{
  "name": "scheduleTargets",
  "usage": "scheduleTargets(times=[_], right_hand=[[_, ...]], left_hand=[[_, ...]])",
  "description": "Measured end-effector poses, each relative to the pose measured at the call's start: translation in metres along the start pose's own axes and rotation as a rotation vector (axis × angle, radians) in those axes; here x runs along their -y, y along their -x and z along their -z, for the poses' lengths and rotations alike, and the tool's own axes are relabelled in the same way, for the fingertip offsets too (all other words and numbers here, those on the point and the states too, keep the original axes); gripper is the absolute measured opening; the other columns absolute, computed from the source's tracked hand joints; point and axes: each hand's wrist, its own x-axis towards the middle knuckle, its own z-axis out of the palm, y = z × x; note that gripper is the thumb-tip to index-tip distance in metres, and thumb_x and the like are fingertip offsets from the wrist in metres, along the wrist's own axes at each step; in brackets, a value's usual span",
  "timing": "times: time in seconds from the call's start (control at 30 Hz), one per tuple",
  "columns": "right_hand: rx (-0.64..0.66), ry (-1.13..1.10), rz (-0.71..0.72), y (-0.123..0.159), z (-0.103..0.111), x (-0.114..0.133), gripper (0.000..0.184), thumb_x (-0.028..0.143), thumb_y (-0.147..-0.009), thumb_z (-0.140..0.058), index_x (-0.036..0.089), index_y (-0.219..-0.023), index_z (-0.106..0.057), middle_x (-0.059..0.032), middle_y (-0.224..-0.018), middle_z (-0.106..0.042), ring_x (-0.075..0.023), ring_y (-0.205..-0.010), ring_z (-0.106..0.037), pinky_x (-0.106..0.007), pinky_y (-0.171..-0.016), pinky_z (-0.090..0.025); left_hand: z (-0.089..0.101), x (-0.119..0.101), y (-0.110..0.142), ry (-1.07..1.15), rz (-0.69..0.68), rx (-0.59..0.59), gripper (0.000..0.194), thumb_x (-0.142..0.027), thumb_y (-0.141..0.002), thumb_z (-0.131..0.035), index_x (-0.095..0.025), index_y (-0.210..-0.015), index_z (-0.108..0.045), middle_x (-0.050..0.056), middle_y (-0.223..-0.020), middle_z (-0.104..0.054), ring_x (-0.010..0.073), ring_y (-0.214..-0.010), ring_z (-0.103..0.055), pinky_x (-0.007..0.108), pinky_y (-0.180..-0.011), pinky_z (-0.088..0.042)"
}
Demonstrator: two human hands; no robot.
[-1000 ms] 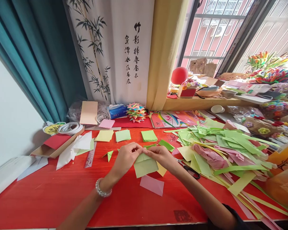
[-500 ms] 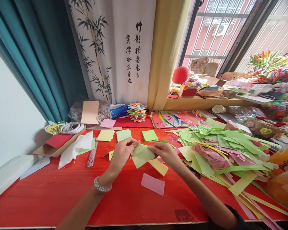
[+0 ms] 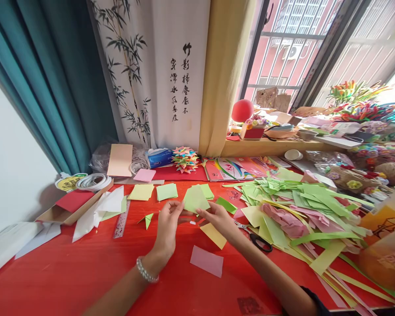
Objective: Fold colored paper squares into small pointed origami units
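Observation:
Between both hands a light green sheet of paper (image 3: 196,199) is held up over the red table. My left hand (image 3: 167,226) pinches its left edge, thumb on the near side. My right hand (image 3: 217,218) grips its lower right corner with thumb and fingers. Below my hands lie a yellow paper piece (image 3: 214,235) and a pink paper rectangle (image 3: 207,261). Left of them sits a small folded green paper (image 3: 148,220). Behind the held sheet, a green paper stack (image 3: 206,190) is partly hidden. A folded green piece (image 3: 226,205) rests to the right.
Scissors (image 3: 260,242) lie right of my right hand, beside a big heap of paper strips (image 3: 319,197). Yellow (image 3: 141,192) and mint (image 3: 167,192) stacks sit behind my left hand. A ruler (image 3: 121,223) and a cardboard tray (image 3: 52,213) are at left.
The green sheet has been turned and raised, now covering part of the green stack. My right hand has shifted lower on it. The camera view has tilted slightly upward.

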Motion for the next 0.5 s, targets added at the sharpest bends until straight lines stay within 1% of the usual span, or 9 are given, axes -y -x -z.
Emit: scheduleTargets(times=[0.07, 0.17, 0.23, 0.3, 0.37, 0.43, 0.5], right_hand=[[-0.058, -0.023, 0.045, 0.0, -0.003, -0.004, 0.033, 0.044, -0.074, -0.057, 0.013, -0.086, -0.058, -0.0051, -0.073, -0.062, -0.0164, -0.065, -0.06, -0.029, -0.059, -0.051], [-0.123, -0.092, 0.085, 0.002, -0.003, -0.002, 0.029, 0.042, -0.075, -0.056, 0.015, -0.083, -0.057, -0.0019, -0.069, -0.058, -0.0144, -0.06, -0.056, -0.027, -0.055, -0.05], [-0.126, -0.091, 0.088, 0.004, -0.001, 0.003, 0.028, 0.041, -0.074, -0.057, 0.015, -0.08, -0.058, -0.0009, -0.066, -0.058, -0.0138, -0.057, -0.055, -0.026, -0.054, -0.048], [-0.106, -0.076, 0.096, 0.005, 0.003, 0.008, 0.028, 0.041, -0.073, -0.059, 0.014, -0.081, -0.061, -0.0012, -0.066, -0.06, -0.0142, -0.059, -0.055, -0.026, -0.056, -0.047], [-0.107, -0.076, 0.111, 0.005, 0.007, 0.01, 0.033, 0.041, -0.073, -0.059, 0.015, -0.092, -0.064, -0.0022, -0.075, -0.063, -0.0161, -0.068, -0.057, -0.026, -0.062, -0.046], [-0.151, -0.08, 0.103, 0.004, 0.009, 0.009, 0.042, 0.04, -0.073, -0.059, 0.016, -0.107, -0.062, -0.0029, -0.085, -0.065, -0.0183, -0.078, -0.057, -0.027, -0.068, -0.045], [-0.186, -0.083, 0.063, 0.002, 0.011, 0.006, 0.049, 0.041, -0.073, -0.06, 0.015, -0.114, -0.058, -0.0037, -0.088, -0.066, -0.0194, -0.08, -0.057, -0.029, -0.069, -0.044]], left_hand=[[-0.004, 0.004, 0.006, -0.087, -0.048, 0.002, 0.025, -0.037, -0.075, -0.058, -0.019, -0.082, -0.044, 0.0, -0.069, -0.058, 0.0161, -0.063, -0.063, 0.025, -0.053, -0.049], [-0.008, 0.007, 0.015, -0.206, -0.103, 0.029, 0.026, -0.037, -0.076, -0.057, -0.021, -0.084, -0.04, -0.002, -0.069, -0.056, 0.0152, -0.063, -0.061, 0.024, -0.054, -0.048], [-0.009, 0.007, 0.017, -0.248, -0.103, 0.073, 0.027, -0.038, -0.077, -0.055, -0.021, -0.092, -0.04, -0.002, -0.07, -0.056, 0.0144, -0.063, -0.06, 0.025, -0.056, -0.048], [-0.009, 0.004, 0.016, -0.264, -0.088, 0.118, 0.03, -0.038, -0.079, -0.052, -0.02, -0.1, -0.041, -0.003, -0.066, -0.055, 0.0137, -0.058, -0.057, 0.025, -0.054, -0.047], [-0.008, 0.001, 0.013, -0.267, -0.083, 0.15, 0.031, -0.038, -0.08, -0.051, -0.019, -0.103, -0.044, -0.004, -0.062, -0.053, 0.0129, -0.054, -0.055, 0.024, -0.051, -0.046], [-0.007, -0.003, 0.01, -0.252, -0.091, 0.161, 0.028, -0.038, -0.08, -0.05, -0.019, -0.101, -0.048, -0.004, -0.059, -0.052, 0.0124, -0.052, -0.054, 0.023, -0.05, -0.046], [-0.006, -0.005, 0.009, -0.24, -0.103, 0.153, 0.027, -0.037, -0.08, -0.051, -0.02, -0.1, -0.05, -0.004, -0.06, -0.053, 0.0123, -0.054, -0.055, 0.023, -0.053, -0.047]])
